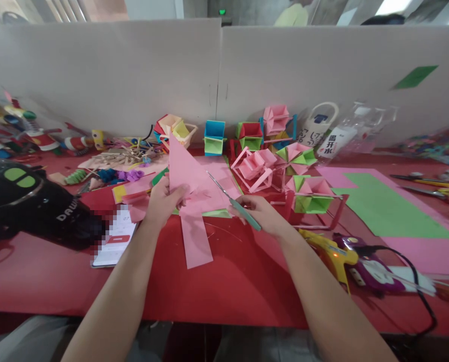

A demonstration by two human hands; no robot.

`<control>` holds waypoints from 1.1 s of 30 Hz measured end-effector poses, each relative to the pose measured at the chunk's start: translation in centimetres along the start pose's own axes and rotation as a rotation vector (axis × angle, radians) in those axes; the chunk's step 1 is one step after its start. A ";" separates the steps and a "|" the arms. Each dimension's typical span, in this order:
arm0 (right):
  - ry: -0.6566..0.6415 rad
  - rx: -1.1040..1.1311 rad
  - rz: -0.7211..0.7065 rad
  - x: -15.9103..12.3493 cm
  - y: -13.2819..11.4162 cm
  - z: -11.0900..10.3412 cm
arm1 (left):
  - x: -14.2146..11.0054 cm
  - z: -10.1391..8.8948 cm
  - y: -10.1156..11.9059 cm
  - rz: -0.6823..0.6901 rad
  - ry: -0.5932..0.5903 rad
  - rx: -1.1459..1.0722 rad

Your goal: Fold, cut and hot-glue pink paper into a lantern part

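My left hand (166,198) is closed on a folded piece of pink paper (187,168), whose pointed corner stands up above the fingers. My right hand (254,208) grips scissors (243,208), seen edge-on, with a grey-green handle and a thin metal blade. The blade points up and left, close to the paper's slanted edge; whether it touches is unclear. Below the left hand, a pink paper strip (196,241) lies on the red table. Further pink and green sheets lie under the hands, partly hidden.
Several folded-paper models on stick frames (254,166) stand behind my right hand. A yellow glue gun (333,256) and a corded purple-and-white power strip (378,271) lie right. On the left are a phone (115,241) and a black device (39,201). A white partition (134,75) borders the back.
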State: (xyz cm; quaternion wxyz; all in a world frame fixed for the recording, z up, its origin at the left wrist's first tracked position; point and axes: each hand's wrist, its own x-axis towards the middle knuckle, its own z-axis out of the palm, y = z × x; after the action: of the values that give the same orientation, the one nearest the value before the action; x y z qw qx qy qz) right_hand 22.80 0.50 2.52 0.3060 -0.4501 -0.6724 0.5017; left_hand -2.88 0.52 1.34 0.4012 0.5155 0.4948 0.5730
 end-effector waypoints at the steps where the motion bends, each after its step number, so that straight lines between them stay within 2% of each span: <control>1: -0.004 0.005 0.002 0.0 0.0 0.0 | 0.0 0.0 0.0 -0.003 -0.004 0.002; 9: -0.040 0.056 0.055 0.0 0.4 -0.2 | 0.0 -0.2 -0.4 0.039 -0.055 0.032; 18: -0.060 0.093 0.081 0.1 1.3 -0.5 | -0.1 -0.3 -0.2 0.054 -0.041 0.044; 33: -0.069 0.117 0.092 0.2 1.4 -0.5 | -0.2 -0.2 -0.1 0.071 -0.076 0.128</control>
State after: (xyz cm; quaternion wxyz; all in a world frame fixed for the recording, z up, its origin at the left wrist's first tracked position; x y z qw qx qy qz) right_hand 23.58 0.97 1.33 0.2850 -0.4445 -0.6307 0.5687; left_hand -3.06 0.31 1.22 0.3655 0.5788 0.4963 0.5339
